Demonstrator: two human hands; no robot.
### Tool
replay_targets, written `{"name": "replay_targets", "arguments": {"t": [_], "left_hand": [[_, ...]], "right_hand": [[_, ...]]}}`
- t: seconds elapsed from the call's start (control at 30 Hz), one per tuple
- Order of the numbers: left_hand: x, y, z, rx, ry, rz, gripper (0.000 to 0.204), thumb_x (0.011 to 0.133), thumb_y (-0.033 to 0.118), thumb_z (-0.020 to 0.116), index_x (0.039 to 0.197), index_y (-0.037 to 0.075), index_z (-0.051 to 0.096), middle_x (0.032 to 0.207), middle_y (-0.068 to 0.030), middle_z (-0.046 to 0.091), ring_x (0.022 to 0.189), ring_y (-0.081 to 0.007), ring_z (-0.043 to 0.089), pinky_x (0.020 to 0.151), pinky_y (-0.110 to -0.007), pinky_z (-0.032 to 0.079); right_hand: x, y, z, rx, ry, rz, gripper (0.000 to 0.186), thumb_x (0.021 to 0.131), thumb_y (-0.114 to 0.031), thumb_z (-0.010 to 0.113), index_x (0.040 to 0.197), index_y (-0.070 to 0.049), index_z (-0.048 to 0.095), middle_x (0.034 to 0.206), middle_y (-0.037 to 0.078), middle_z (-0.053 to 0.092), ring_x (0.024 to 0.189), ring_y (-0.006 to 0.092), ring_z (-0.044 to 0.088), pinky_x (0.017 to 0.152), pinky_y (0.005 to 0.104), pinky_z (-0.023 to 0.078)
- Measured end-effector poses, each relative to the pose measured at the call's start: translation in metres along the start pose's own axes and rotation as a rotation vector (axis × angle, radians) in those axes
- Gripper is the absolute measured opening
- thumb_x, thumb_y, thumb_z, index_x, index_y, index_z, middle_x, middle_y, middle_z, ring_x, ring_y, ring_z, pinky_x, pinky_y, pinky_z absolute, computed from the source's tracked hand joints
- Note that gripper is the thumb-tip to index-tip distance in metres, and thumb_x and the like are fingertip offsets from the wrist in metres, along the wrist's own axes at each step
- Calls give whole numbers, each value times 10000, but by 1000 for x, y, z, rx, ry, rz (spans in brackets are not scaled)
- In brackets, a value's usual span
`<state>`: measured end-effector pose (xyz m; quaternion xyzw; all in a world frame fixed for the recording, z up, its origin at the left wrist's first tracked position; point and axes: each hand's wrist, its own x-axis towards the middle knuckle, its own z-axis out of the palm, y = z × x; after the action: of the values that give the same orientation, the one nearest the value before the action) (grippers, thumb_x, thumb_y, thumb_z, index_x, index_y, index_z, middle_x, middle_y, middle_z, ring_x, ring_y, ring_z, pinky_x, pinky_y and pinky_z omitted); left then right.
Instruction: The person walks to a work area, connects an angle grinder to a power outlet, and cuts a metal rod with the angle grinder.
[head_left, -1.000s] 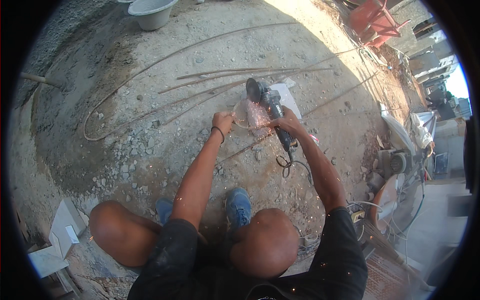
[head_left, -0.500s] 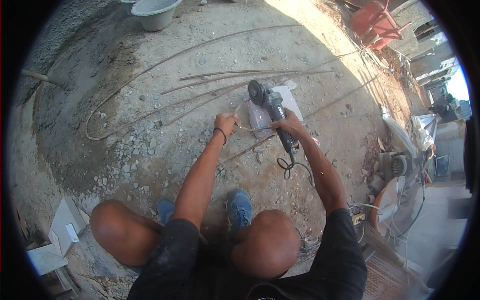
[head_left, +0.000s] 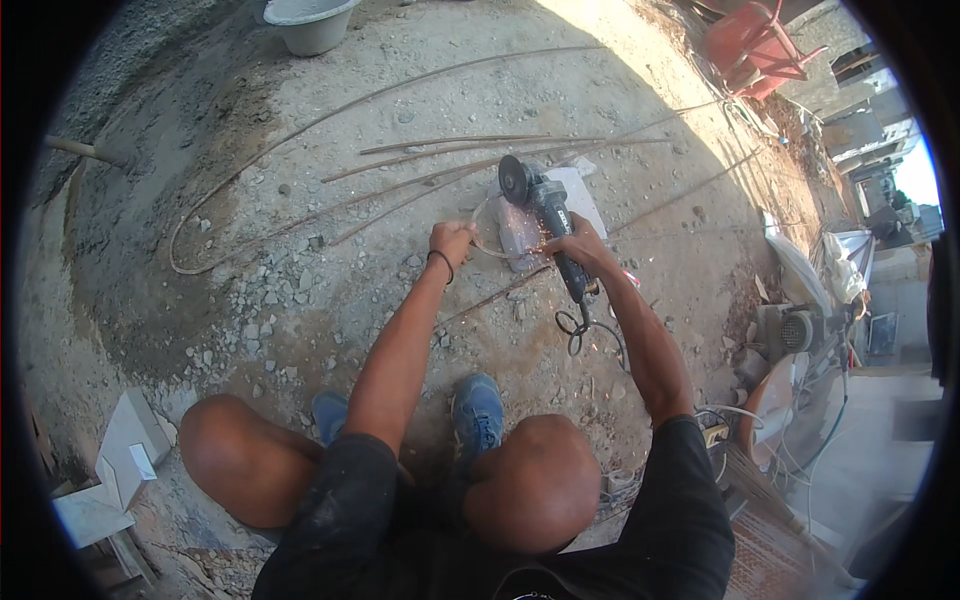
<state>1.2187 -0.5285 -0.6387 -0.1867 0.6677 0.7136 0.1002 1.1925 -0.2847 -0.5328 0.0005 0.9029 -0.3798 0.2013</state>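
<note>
My right hand (head_left: 578, 246) is wrapped round the body of a black and grey angle grinder (head_left: 552, 208), its round disc (head_left: 513, 180) facing up and left. Orange sparks scatter between the disc and this hand. Closed fingers of my left hand (head_left: 452, 241), which has a dark band at the wrist, pinch a thin, pale, curved strip (head_left: 481, 238). One end of the strip runs up toward the disc; their contact point is too small to make out. Beneath the grinder lies a pale flat slab (head_left: 586, 197). The grinder's black cord (head_left: 575, 338) coils below its rear end.
Several long thin rods (head_left: 430, 160) lie on the dirt beyond my hands, one bent into a wide loop. Rubble (head_left: 262, 330) is strewn at left. A grey tub (head_left: 312, 30) stands far left, a red wheelbarrow (head_left: 750, 45) far right. Cables and a motor (head_left: 795, 330) sit at right.
The sparks are denser and brighter near my right hand. Both hands keep nearly the same places, with the grinder and strip barely shifted.
</note>
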Motion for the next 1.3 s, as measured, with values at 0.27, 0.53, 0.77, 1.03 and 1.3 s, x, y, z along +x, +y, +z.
{"name": "replay_targets", "arguments": {"t": [0.27,0.53,0.77,1.03,1.3], "left_hand": [[2,-3,2,10,-5,1,251,904,213,587,818,-1,685,683,-79,668,437,-123,495,383,-285,403],[5,-10,-2,-4,-12,13,267,904,228,591,803,1,687,646,-73,641,433,-133,490,387,-298,403],[8,-12,0,-11,-1,9,261,890,227,614,785,0,689,620,-71,627,429,-134,487,385,-301,404],[3,-2,9,-4,14,-14,250,886,214,615,777,3,694,615,-69,626,428,-131,485,385,-298,405],[1,-6,-5,6,38,11,256,892,209,606,783,-6,692,627,-72,631,438,-128,506,386,-294,419]], "right_hand": [[7,15,1,-58,48,-31,675,576,-236,749,1158,51,564,995,184,655,904,275,629,803,360,484],[-3,-2,3,9,29,-3,553,545,-185,728,1026,45,583,867,133,638,763,223,609,697,341,490],[2,5,0,-19,42,-36,665,572,-234,743,1154,39,573,975,165,656,883,265,630,780,348,490],[3,12,-6,1,30,5,670,557,-207,753,1155,37,577,991,173,660,894,274,633,784,356,491],[6,8,7,-9,4,-39,695,591,-275,737,1178,52,559,1012,195,653,894,289,636,793,359,494]]}}
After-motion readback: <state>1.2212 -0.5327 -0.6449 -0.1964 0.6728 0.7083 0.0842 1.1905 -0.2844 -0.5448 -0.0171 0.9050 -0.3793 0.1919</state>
